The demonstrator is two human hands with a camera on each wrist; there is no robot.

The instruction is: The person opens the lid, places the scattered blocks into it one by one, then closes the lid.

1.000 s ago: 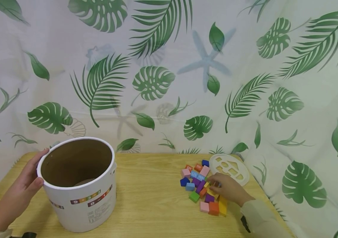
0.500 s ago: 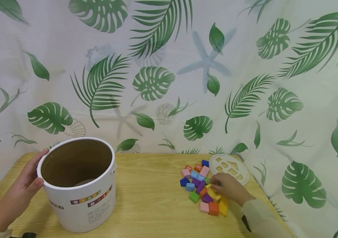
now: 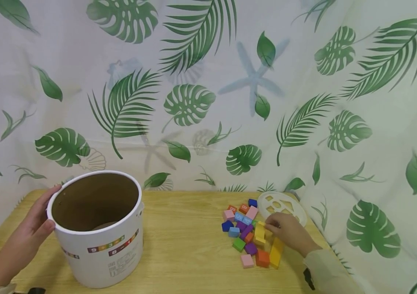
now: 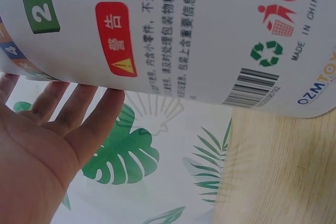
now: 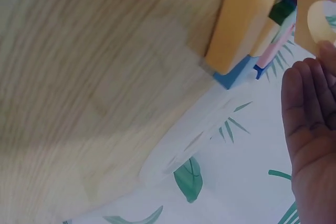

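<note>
My left hand (image 3: pixel 32 228) holds the side of a white bucket (image 3: pixel 120 245), its fingers (image 4: pixel 92 124) against the outer wall and the thumb near the rim. My right hand (image 3: pixel 291 232) pinches a yellow arch block (image 5: pixel 310 11) with a curved cutout, over the right side of a block pile. Beside that hand lies a long yellow block (image 3: pixel 276 254). An orange-red block (image 3: pixel 262 258), a pink block (image 3: pixel 247 261), a purple block (image 3: pixel 250 248) and a green block (image 3: pixel 238 244) sit at the pile's near side.
A pale lid with shaped holes (image 3: pixel 301 212) lies behind the right hand, near the table's right edge. The wooden table (image 3: pixel 182 245) stretches between bucket and pile. A leaf-print cloth (image 3: pixel 201 163) hangs behind the table.
My right hand has drawn the yellow arch block up among the others. The pink block has shifted left, apart from the orange-red one, and the purple block has moved left. The left hand keeps its place.
</note>
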